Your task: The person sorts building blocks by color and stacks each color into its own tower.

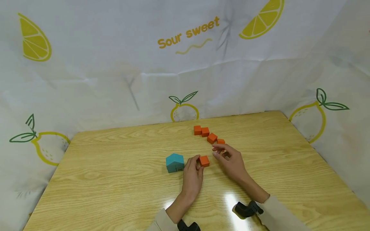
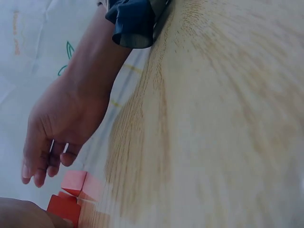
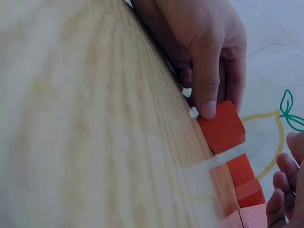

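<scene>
My left hand point(image 1: 192, 179) pinches an orange cube point(image 1: 204, 161) near the middle of the table. In the right wrist view its thumb point(image 3: 208, 102) presses on one side of that cube point(image 3: 223, 127), and the other fingers are partly hidden behind. Just left of this hand stands a teal house-shaped block point(image 1: 174, 163). My right hand point(image 1: 233, 162) hovers to the right of the held cube, fingers loosely bent and nothing between them. Its fingertips overlap the nearest of several other orange cubes point(image 1: 212, 138), which run in a slanting row toward the back.
The wood-grain table point(image 1: 115, 173) reaches back to a white cloth point(image 1: 110, 96) printed with lemons, which also hangs at both sides. Black camera mounts point(image 1: 248, 209) sit on both wrists, close over the tabletop.
</scene>
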Demonstrator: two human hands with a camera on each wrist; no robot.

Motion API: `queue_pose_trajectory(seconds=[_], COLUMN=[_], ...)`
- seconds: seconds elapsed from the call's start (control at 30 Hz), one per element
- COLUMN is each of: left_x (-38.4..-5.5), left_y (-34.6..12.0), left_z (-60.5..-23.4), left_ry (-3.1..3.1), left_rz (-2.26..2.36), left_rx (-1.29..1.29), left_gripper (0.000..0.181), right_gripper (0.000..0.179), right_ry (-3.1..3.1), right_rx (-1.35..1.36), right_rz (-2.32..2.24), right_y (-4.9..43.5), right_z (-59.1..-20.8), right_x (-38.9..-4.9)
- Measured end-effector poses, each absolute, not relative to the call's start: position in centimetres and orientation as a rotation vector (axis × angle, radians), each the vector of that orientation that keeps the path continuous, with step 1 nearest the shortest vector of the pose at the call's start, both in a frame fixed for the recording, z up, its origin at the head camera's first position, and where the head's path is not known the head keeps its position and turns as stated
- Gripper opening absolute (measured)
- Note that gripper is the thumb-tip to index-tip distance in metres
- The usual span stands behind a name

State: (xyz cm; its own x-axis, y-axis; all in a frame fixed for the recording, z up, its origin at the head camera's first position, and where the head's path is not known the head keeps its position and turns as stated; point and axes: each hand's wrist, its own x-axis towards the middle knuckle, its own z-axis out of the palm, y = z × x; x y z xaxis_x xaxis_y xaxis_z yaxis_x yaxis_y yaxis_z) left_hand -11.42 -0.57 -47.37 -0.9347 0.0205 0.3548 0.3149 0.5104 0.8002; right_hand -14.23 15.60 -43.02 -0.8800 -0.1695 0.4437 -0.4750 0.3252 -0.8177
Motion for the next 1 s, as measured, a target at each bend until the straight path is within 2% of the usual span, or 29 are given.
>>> queue_pose_trajectory(seconds=[0.47,0.7,1.0], left_x=[-11.5,-11.4,-11.4], left_y=[-0.6,-0.6,-0.6], left_z=[-47.4,-47.2,-47.2], left_ry=[-2.468,-2.47,-2.464], left_rz=[-1.382,-1.391,-1.394], left_rx=[-0.271,-0.275,-0.292], left_gripper=[0.04,0.04,0.04], right_gripper=[0.026,0.032,0.04], right_ry=[-2.238,-2.292,-2.372], right_rx=[0.493,0.402,0.367], right_rz=[1.469,1.413,1.438], right_y=[16.1,17.0,17.1], right_z=[-43.2,-46.1,-46.6], right_x=[-16.3,-19.1,-20.4])
